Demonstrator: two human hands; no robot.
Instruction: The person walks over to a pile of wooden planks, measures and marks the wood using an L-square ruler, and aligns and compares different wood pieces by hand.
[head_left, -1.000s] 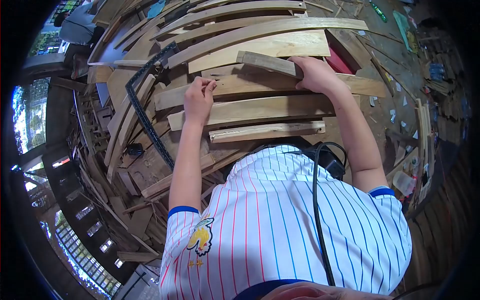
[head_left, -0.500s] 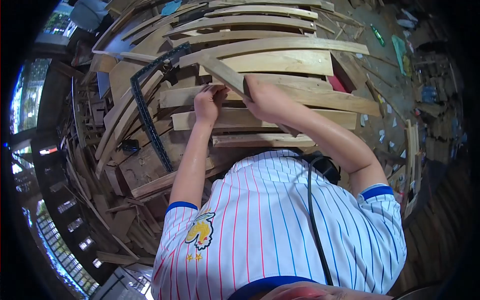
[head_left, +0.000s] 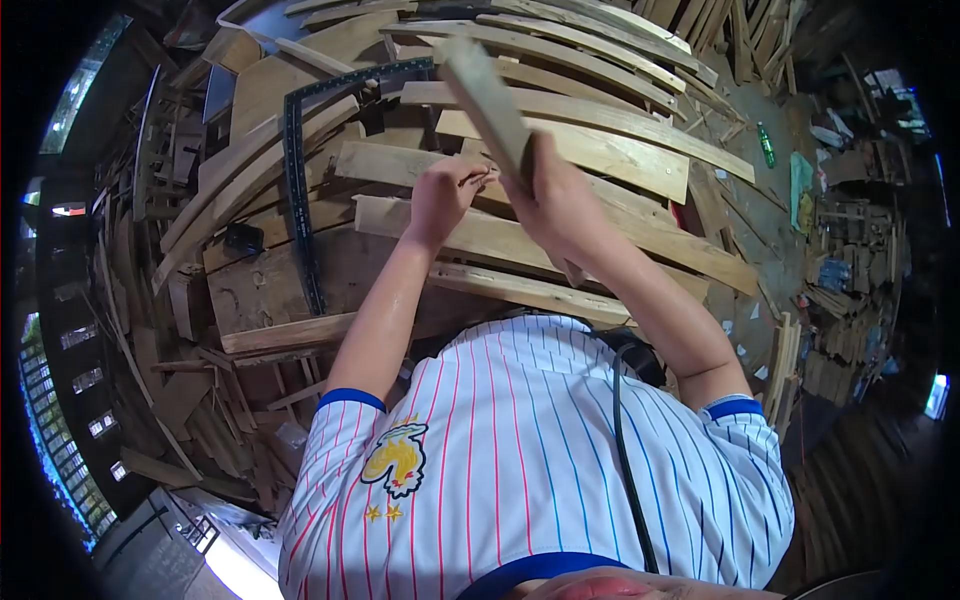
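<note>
My right hand (head_left: 562, 200) is wrapped round a short wooden block (head_left: 486, 95), whose upper end is tilted up and smeared by motion. Beside it, my left hand (head_left: 447, 203) is closed in a pinch over the boards; whatever lies between its fingertips is too small to make out. Beneath both hands lie several curved wooden slats, among them a pale slat (head_left: 400, 165) near my left fingers and a nearer slat (head_left: 400, 218) under my left wrist. A wider pale board (head_left: 620, 160) with small dark marks lies just beyond my right hand.
A dark metal framing square (head_left: 296, 190) lies to the left, by curved wood strips (head_left: 255, 165). A small black object (head_left: 243, 239) rests on the bench. Scrap wood is heaped at left and right. A green bottle (head_left: 766, 145) lies on the floor.
My right hand has swung the wooden block up to a steeper angle. My left hand stays pinched close to the slats. The whole view has shifted and turned slightly.
</note>
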